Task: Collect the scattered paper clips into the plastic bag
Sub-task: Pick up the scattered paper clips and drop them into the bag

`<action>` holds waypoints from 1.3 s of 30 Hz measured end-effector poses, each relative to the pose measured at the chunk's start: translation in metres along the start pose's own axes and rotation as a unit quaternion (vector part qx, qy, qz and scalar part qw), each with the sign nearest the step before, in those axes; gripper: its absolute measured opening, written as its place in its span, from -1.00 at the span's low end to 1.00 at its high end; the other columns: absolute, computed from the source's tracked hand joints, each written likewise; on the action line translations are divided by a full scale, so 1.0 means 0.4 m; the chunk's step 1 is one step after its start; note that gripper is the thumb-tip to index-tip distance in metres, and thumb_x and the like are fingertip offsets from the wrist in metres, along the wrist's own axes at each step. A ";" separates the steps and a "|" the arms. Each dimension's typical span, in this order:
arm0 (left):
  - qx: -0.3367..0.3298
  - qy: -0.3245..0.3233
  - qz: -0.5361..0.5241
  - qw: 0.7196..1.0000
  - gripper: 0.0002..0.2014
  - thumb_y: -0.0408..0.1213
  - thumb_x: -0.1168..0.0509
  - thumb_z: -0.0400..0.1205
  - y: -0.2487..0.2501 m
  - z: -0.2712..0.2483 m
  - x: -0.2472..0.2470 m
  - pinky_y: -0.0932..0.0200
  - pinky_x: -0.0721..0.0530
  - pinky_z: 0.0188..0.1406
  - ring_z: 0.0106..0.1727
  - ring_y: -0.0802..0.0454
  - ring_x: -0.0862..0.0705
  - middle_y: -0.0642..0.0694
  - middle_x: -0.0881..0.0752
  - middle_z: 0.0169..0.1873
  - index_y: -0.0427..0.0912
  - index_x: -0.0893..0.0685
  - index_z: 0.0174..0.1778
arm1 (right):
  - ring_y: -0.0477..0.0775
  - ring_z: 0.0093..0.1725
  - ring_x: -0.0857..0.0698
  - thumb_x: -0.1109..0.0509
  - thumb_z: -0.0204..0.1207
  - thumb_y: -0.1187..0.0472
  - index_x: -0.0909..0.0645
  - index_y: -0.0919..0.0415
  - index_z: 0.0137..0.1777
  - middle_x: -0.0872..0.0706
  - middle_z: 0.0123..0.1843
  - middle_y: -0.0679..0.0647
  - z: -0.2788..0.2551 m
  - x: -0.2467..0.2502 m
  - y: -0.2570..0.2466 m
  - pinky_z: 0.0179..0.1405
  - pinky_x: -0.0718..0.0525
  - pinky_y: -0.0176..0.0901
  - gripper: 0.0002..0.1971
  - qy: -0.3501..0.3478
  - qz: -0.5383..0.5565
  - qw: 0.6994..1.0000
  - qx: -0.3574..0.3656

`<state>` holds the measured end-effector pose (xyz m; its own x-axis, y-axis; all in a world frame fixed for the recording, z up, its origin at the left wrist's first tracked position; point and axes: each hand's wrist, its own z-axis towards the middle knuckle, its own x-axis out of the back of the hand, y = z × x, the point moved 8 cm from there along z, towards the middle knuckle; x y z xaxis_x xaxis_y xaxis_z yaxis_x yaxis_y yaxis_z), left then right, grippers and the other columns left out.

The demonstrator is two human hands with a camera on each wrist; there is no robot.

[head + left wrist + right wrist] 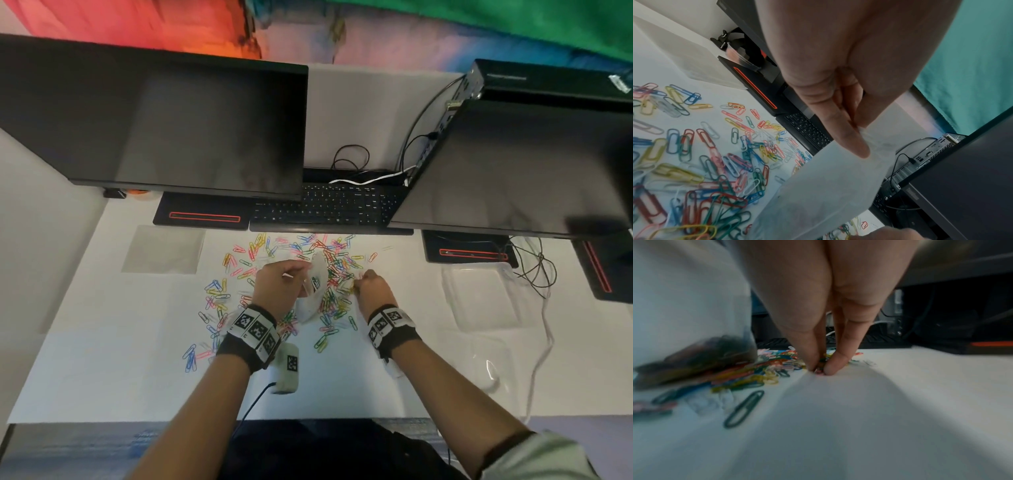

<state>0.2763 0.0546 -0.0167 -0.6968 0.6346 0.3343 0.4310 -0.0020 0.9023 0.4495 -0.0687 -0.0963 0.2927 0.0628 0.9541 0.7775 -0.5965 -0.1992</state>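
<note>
Coloured paper clips (329, 260) lie scattered over the white desk, thickest between my two hands. My left hand (281, 281) pinches the top edge of a translucent plastic bag (313, 291) and holds it up over the clips; in the left wrist view the thumb and fingers (851, 139) clamp the bag (828, 186). A dark clump of clips shows through the bag (701, 353) in the right wrist view. My right hand (368, 279) is down at the pile's right edge, thumb and fingertips (830, 368) closed together on the desk around a small clip (819, 369).
Two dark monitors (171, 126) and a keyboard (325, 209) stand behind the clips. A flat clear sheet (164, 248) lies at the left, a clear plastic tray (479, 294) at the right, with cables (537, 270) beyond it. A single dark green clip (744, 408) lies apart.
</note>
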 end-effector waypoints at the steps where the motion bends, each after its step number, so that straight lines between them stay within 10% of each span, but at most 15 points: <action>1: 0.000 0.000 0.000 1.000 -0.83 -0.39 -0.34 0.68 0.000 -0.002 -0.003 0.03 -0.87 -0.14 -0.31 0.00 -0.85 -0.07 -0.85 -0.24 -0.17 -0.84 0.05 | 0.14 0.08 -0.67 -0.24 0.61 0.40 -0.70 0.24 0.21 -0.60 0.19 0.19 -0.002 -0.005 -0.007 0.12 -0.70 -0.15 -0.72 -0.015 -0.011 1.000 0.006; 6: -0.004 -0.004 -0.004 1.000 -0.84 -0.41 -0.35 0.67 0.008 -0.011 -0.018 0.29 -0.79 -0.30 -0.44 0.16 -0.80 0.00 -0.81 -0.30 -0.17 -0.83 0.03 | 0.14 -0.08 -0.73 -0.30 0.61 0.28 -0.77 0.29 0.02 -0.73 0.00 0.19 0.010 0.014 0.011 0.02 -0.73 -0.13 -0.80 -0.014 0.012 1.000 -0.007; 11: -0.010 -0.018 0.000 1.000 -0.84 -0.38 -0.36 0.67 0.007 -0.007 -0.038 0.05 -0.87 -0.16 -0.32 -0.01 -0.85 -0.08 -0.86 -0.24 -0.17 -0.84 0.05 | 0.05 -0.08 -0.77 -0.51 0.50 0.16 -0.84 0.23 -0.06 -0.85 -0.08 0.09 0.005 0.060 0.128 0.09 -0.61 -0.33 -0.85 0.015 0.231 0.963 -0.139; 14: -0.006 -0.025 0.003 1.000 -0.84 -0.37 -0.36 0.66 0.010 -0.001 -0.053 0.01 -0.87 -0.15 -0.32 -0.01 -0.84 -0.07 -0.86 -0.27 -0.16 -0.84 0.04 | 0.02 0.01 -0.80 -0.60 0.40 0.17 -0.79 0.22 0.06 -0.85 -0.03 0.06 -0.025 0.065 0.182 0.21 -0.63 -0.22 -0.74 -0.015 0.468 0.850 -0.242; 17: -0.005 -0.033 0.004 0.999 -0.84 -0.38 -0.35 0.67 0.022 0.001 -0.069 0.01 -0.87 -0.16 -0.31 -0.05 -0.84 -0.10 -0.85 -0.27 -0.18 -0.84 0.04 | 0.11 0.10 -0.80 -0.50 0.46 0.38 -0.66 0.48 0.22 -0.81 0.08 0.27 -0.043 0.104 0.117 0.27 -0.69 -0.12 -0.66 -0.067 0.719 0.656 -0.219; 19: -0.010 -0.043 0.013 0.999 -0.84 -0.41 -0.33 0.67 0.033 0.000 -0.082 0.02 -0.87 -0.18 -0.28 -0.13 -0.84 -0.12 -0.85 -0.28 -0.20 -0.83 0.04 | 0.15 0.16 -0.78 -0.44 0.50 0.41 -0.64 0.49 0.22 -0.78 0.13 0.32 -0.053 0.147 0.052 0.21 -0.71 -0.18 -0.70 -0.106 0.751 0.629 -0.173; 23: -0.020 -0.058 0.034 0.998 -0.83 -0.42 -0.32 0.68 0.044 -0.002 -0.103 0.05 -0.87 -0.18 -0.29 -0.09 -0.84 -0.02 -0.82 -0.30 -0.21 -0.82 0.05 | 0.14 0.09 -0.80 -0.46 0.49 0.38 -0.69 0.43 0.17 -0.81 0.07 0.27 -0.069 0.157 -0.047 0.12 -0.75 -0.19 -0.74 -0.159 0.692 0.696 -0.108; 28: -0.022 -0.063 0.051 0.996 -0.83 -0.40 -0.33 0.68 0.050 -0.003 -0.109 0.00 -0.86 -0.09 -0.25 -0.04 -0.85 -0.06 -0.85 -0.23 -0.16 -0.83 0.04 | 0.04 -0.26 -0.72 -0.42 0.54 0.30 -0.82 0.25 -0.02 -0.84 -0.18 0.13 -0.059 0.188 -0.116 -0.15 -0.62 -0.38 -0.86 0.001 0.297 0.955 0.007; 34: -0.009 -0.048 0.024 0.999 -0.83 -0.40 -0.33 0.68 0.046 0.003 -0.077 -0.04 -0.86 -0.07 -0.26 -0.04 -0.85 -0.10 -0.86 -0.19 -0.18 -0.82 0.07 | -0.03 -0.29 -0.73 -0.37 0.55 0.25 -0.83 0.18 -0.10 -0.84 -0.17 0.05 -0.049 0.247 -0.155 -0.05 -0.72 -0.21 -0.82 -0.033 0.209 0.975 0.071; 37: 0.000 -0.015 -0.011 1.000 -0.82 -0.39 -0.33 0.68 0.050 0.002 -0.027 -0.04 -0.86 -0.08 -0.29 -0.04 -0.85 -0.10 -0.85 -0.21 -0.20 -0.82 0.10 | -0.05 -0.29 -0.80 -0.49 0.50 0.22 -0.83 0.11 -0.10 -0.84 -0.22 -0.01 0.003 0.268 -0.058 -0.17 -0.82 -0.07 -0.92 -0.013 0.372 0.928 -0.013; 39: 0.001 0.007 -0.021 1.000 -0.82 -0.40 -0.33 0.68 0.052 0.005 0.011 -0.01 -0.87 -0.11 -0.29 -0.05 -0.85 -0.10 -0.85 -0.22 -0.19 -0.83 0.08 | 0.03 -0.04 -0.79 -0.47 0.52 0.16 -0.79 0.08 0.07 -0.83 0.02 0.05 0.062 0.248 0.049 0.10 -0.75 -0.06 -0.84 0.049 0.338 0.936 -0.088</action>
<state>0.2835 0.0587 0.0030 -0.7227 0.6225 0.3003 0.4024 0.0256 0.9151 0.5076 -0.0544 -0.0109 0.6258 -0.4454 0.6403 0.3258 -0.5965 -0.7335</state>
